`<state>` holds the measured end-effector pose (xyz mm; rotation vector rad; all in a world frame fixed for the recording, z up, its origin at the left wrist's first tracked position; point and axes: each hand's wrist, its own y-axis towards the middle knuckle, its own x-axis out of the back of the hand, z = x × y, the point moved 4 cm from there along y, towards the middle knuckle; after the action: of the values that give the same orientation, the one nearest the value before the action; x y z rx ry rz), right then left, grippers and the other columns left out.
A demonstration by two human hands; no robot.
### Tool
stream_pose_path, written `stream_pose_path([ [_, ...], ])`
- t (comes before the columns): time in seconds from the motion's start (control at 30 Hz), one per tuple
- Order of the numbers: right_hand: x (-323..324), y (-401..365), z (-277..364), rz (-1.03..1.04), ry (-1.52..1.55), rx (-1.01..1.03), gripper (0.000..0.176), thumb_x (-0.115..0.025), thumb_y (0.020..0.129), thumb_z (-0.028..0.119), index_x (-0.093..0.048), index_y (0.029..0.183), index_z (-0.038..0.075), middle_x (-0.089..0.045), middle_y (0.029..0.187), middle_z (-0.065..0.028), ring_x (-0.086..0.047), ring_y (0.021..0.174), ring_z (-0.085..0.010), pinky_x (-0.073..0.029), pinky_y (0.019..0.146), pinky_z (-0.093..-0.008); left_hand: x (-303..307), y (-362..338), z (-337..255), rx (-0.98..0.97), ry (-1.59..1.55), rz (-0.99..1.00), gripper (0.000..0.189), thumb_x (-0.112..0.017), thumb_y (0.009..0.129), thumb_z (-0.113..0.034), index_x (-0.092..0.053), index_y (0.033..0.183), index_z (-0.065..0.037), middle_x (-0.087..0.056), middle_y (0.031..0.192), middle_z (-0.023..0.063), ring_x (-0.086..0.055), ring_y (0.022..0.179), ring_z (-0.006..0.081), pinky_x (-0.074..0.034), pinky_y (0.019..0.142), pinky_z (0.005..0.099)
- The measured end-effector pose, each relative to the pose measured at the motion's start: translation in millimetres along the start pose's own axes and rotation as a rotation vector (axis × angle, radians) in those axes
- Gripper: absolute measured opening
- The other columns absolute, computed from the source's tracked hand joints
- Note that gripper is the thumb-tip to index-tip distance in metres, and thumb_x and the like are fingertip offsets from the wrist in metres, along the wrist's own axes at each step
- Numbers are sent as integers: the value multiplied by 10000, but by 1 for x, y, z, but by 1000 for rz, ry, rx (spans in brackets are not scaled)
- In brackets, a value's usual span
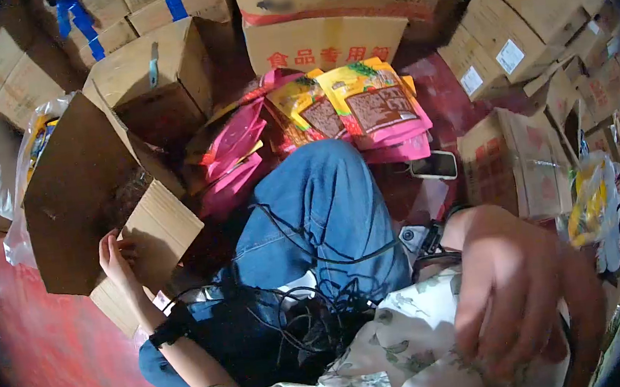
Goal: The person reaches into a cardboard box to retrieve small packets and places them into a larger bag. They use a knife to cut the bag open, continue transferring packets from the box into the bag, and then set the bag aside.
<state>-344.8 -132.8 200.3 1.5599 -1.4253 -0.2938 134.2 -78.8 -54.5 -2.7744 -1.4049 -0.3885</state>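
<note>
My left hand (116, 260) rests at the flap of an open cardboard box (77, 197), its fingers bent over the flap's edge and partly hidden in the box's shadow. Close to the camera at the lower right, my right hand (523, 284) hangs with its fingers curled downward; the fingertips are blurred, and whether they hold anything is hidden. Beyond my bent knee lie yellow and pink pouches (376, 105) in a stack, with more pink pouches (232, 145) leaning to their left. A phone (434, 165) lies on the floor beside the stack.
A closed carton (151, 78) with a knife (154, 64) on top stands behind the open box. Cartons (331, 42) line the back. Another carton (509, 163) stands right, near a plastic bag with yellow items (590, 200). Black cables (309, 316) lie over my lap.
</note>
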Motion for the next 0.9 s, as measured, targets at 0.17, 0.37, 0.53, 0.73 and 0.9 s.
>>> stream_pose_path([
  [0.17, -9, -28, 2, -187, -681, -955, 95, -590, 839, 195, -658, 880, 247, -559, 671, -13, -467, 491, -80, -422, 519, -239, 6, 10, 16, -65, 38, -24, 201, -495, 907, -218, -611, 978, -71, -584, 654, 15, -471, 489, 57, -333, 447, 187],
  [0.37, -15, -26, -1, -325, -685, -1145, 69, -632, 805, 216, -658, 848, 169, -566, 667, -20, -498, 511, -122, -438, 521, -270, 2, 7, 14, -53, 1, -46, 174, -489, 913, -197, -609, 947, -76, -581, 620, 21, -422, 399, 39, -284, 367, 167],
  [0.53, 42, -53, 42, -176, -447, -1480, 184, -524, 870, 184, -587, 893, 12, -618, 782, -101, -589, 642, -184, -488, 598, -304, -1, 1, 1, -119, 108, -33, 187, -481, 918, -192, -614, 935, -61, -566, 618, 6, -392, 428, 25, -269, 393, 166],
  [0.73, 70, -163, 226, 742, -1913, -2621, 610, -621, 746, 133, -380, 1305, 97, -482, 1252, -144, -436, 1182, -301, -309, 1000, -427, -4, -2, 2, -94, 123, -39, 187, -481, 915, -184, -616, 931, -56, -543, 620, -11, -367, 444, 23, -266, 412, 169],
  [0.9, 50, -202, 290, 751, -2069, -2699, 703, -613, 702, 123, -355, 1352, 202, -371, 1375, -125, -339, 1277, -272, -275, 1035, -438, -3, 1, 4, -159, 106, -68, 174, -489, 909, -176, -615, 920, -57, -543, 621, -9, -396, 463, 24, -282, 421, 161],
])
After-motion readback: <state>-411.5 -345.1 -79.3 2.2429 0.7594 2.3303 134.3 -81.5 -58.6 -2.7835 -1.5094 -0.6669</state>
